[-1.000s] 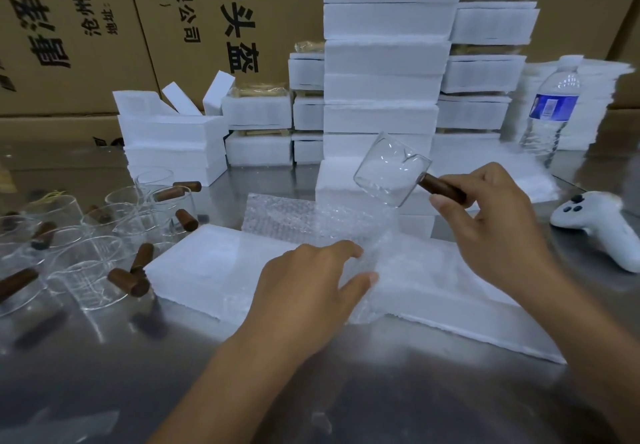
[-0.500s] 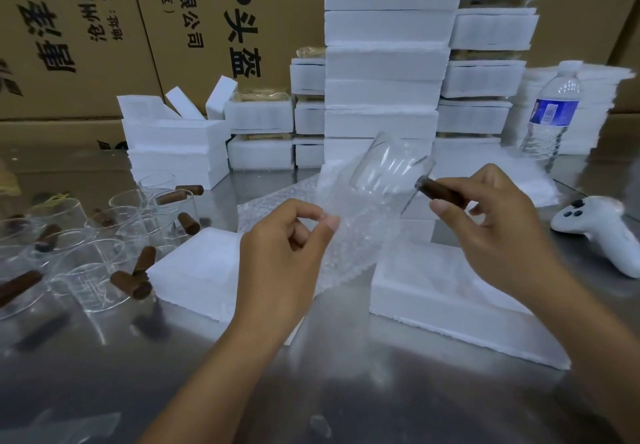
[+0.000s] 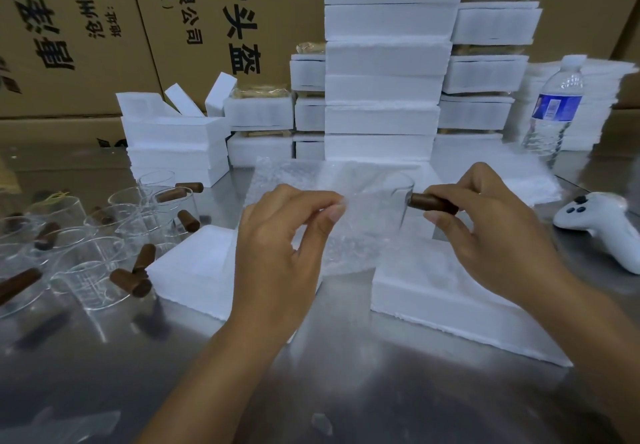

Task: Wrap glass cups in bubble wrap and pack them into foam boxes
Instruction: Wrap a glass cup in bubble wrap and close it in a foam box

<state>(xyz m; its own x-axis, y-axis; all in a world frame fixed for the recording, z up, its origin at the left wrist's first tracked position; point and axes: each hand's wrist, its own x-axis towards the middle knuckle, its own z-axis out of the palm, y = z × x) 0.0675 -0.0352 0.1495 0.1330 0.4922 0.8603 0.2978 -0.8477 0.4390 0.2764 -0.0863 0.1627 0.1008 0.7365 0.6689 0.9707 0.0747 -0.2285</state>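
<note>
My right hand (image 3: 491,225) grips the brown handle (image 3: 433,203) of a clear glass cup (image 3: 384,208), held in the air on its side. A sheet of bubble wrap (image 3: 346,236) hangs in front of the cup and partly covers it. My left hand (image 3: 284,246) pinches the sheet's upper edge between thumb and fingers, just left of the cup. Below the hands lie two flat white foam pieces (image 3: 194,267) (image 3: 450,291) on the metal table.
Several more glass cups with brown handles (image 3: 104,232) crowd the table's left side. Stacks of white foam boxes (image 3: 384,63) rise behind, with cardboard cartons (image 3: 104,28) at the back. A water bottle (image 3: 554,111) and a white controller (image 3: 602,225) sit at the right.
My left hand lifted the bubble wrap off the foam and raised it up to the cup. The right hand lowered the cup and turned it level behind the sheet.
</note>
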